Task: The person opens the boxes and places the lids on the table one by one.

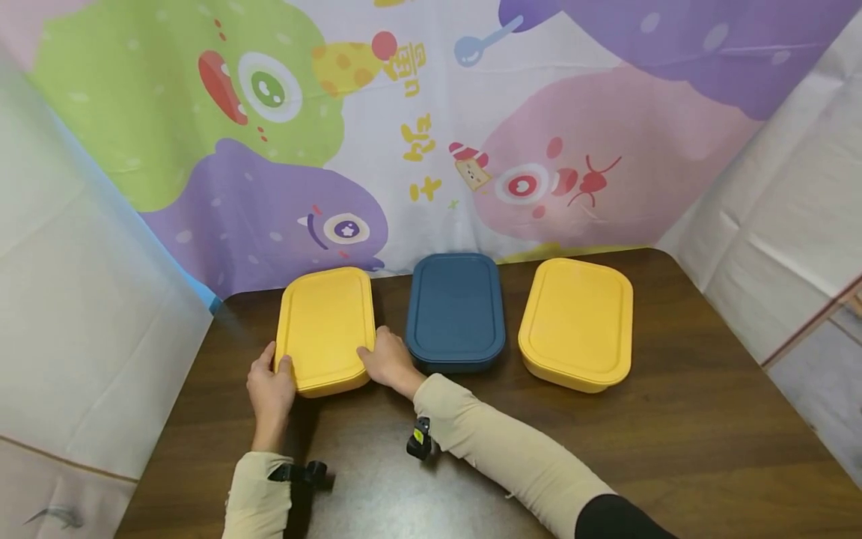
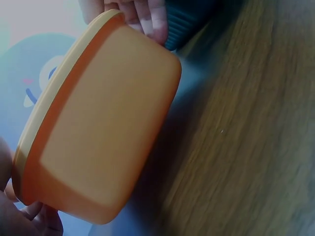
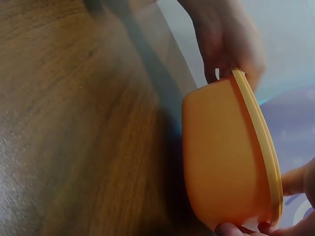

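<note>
A yellow lidded food container (image 1: pixel 326 322) is at the left of the table, held between both hands. At its left front corner my left hand (image 1: pixel 271 385) grips it, thumb on the lid and fingers down the side. On its right side my right hand (image 1: pixel 390 361) grips in the same way, thumb over the lid's edge. The right wrist view shows the container's front wall (image 3: pixel 221 152) with fingers curled below the lid rim at both ends. A dark shadow lies beneath it; whether its base touches the table I cannot tell.
Just right of my right hand stands a dark blue lidded container (image 1: pixel 456 307). Another yellow container (image 1: pixel 577 322) stands farther right. All are near the back edge of the brown wooden table (image 1: pixel 680 419), before a printed cartoon curtain (image 1: pixel 431 224).
</note>
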The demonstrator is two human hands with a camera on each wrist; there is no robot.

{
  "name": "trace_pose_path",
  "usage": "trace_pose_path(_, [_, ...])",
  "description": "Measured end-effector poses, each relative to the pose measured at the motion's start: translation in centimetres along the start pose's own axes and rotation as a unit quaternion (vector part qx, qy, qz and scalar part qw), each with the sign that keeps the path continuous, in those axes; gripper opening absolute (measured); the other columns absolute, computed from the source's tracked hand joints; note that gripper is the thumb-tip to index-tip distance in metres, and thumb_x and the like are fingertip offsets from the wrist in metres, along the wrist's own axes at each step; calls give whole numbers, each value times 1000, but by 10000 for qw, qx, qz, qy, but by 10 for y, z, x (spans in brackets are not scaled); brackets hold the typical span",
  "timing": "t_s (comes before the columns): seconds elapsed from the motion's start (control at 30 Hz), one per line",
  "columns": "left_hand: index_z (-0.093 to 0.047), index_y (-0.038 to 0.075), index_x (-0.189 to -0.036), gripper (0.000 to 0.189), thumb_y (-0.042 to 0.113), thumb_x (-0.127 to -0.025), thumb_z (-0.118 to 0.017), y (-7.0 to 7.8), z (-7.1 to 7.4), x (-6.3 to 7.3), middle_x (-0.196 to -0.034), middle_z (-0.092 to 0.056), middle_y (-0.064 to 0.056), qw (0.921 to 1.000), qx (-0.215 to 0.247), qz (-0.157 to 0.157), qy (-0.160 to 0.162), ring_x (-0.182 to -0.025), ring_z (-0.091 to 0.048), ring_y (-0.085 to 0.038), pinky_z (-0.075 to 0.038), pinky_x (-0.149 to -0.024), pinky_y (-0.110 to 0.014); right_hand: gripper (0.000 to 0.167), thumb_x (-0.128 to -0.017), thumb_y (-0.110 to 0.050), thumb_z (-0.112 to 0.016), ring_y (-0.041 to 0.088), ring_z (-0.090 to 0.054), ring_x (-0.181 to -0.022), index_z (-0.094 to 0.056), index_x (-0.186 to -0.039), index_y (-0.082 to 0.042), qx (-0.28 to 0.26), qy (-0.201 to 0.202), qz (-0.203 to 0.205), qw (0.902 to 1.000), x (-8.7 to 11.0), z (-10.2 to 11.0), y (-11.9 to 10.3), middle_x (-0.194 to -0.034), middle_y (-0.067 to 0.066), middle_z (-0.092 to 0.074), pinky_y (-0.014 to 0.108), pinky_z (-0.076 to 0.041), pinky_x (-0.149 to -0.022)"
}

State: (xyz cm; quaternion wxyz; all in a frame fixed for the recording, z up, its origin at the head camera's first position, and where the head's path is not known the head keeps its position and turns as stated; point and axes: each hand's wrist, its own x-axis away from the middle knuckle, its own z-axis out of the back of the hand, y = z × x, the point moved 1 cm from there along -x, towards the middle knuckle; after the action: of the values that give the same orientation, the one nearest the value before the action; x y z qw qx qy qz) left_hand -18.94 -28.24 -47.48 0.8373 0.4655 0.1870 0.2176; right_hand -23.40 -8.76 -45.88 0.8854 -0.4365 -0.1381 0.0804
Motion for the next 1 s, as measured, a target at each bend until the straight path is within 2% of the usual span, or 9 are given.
trace_pose_path(0.07, [-45, -6, -141, 46, 6, -97, -48, 0, 2, -1, -139, -44, -35, 10000, -2, 3, -27, -133, -39, -48, -30, -112, -55, 57, -99, -32, -54, 26, -62, -100, -40, -142, 4, 1, 16, 11, 10000, 2, -2, 1, -125, 20, -60, 37, -51, -82])
trace_pose_path(0.2, [-44, -4, -143, 46, 6, -98, -48, -3, 6, -3, -141, -43, -35, 10000, -5, 28, -79, -134, -38, -47, -29, -113, -55, 54, -98, -33, -57, 21, -60, -88, -46, -136, 3, -129, 89, 81, 9998, 5, -6, 2, -110, 16, -63, 34, -50, -77])
trace_pose_path(0.4, [-45, -5, -141, 45, 5, -97, -49, -7, 11, -7, -139, -44, -35, 9999, -44, -116, -58, -132, -39, -48, -30, -112, -55, 48, -95, -33, -61, 16, -56, -80, -51, -127, 2, -371, 100, 267, 9989, 8, -12, 5, -98, 10, -63, 29, -47, -72])
trace_pose_path(0.67, [-43, -4, -143, 46, 5, -99, -47, -11, 15, -10, -141, -43, -33, 10000, 79, 41, 1, -134, -39, -45, -31, -113, -54, 54, -95, -35, -61, 16, -58, -88, -48, -132, 2, -406, -13, 485, 9980, 3, -20, 6, -108, 13, -64, 29, -49, -77])
trace_pose_path(1.0, [-44, -3, -143, 45, 5, -99, -45, -19, 13, -18, -141, -43, -34, 9997, 182, 111, 155, -134, -39, -46, -31, -113, -54, 57, -94, -37, -63, 15, -55, -87, -47, -133, 1, -274, -86, 629, 9976, -2, -24, 6, -106, 11, -61, 26, -46, -72])
